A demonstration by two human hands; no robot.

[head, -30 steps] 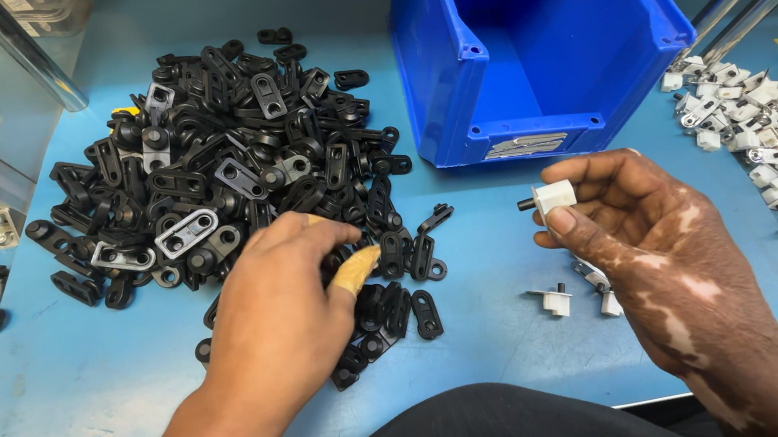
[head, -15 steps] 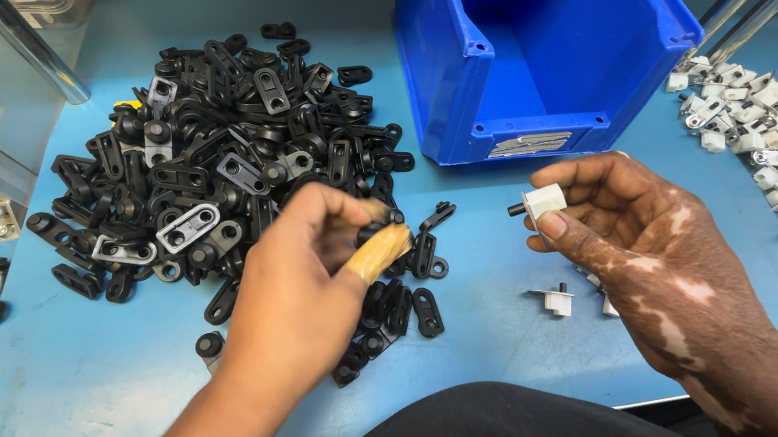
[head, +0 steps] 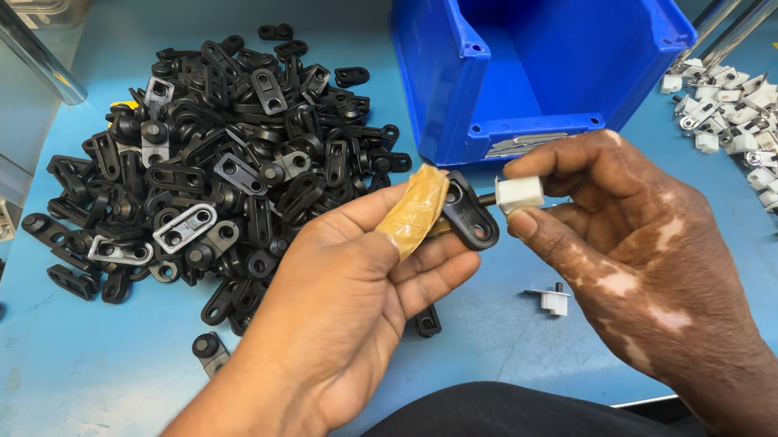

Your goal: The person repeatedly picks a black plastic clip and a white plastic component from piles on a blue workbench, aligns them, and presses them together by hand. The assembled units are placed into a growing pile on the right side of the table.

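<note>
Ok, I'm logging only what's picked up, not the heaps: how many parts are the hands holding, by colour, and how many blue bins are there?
Black link plate, in the left hand: 1
White clip, in the right hand: 1
Blue bin: 1
Total: 3

A black link (head: 469, 214), flat and oval with two holes, is held tilted just before the blue bin (head: 525, 37). A small white clip (head: 519, 193) with a dark pin is held level, just beside the link, nearer the bin.
</note>
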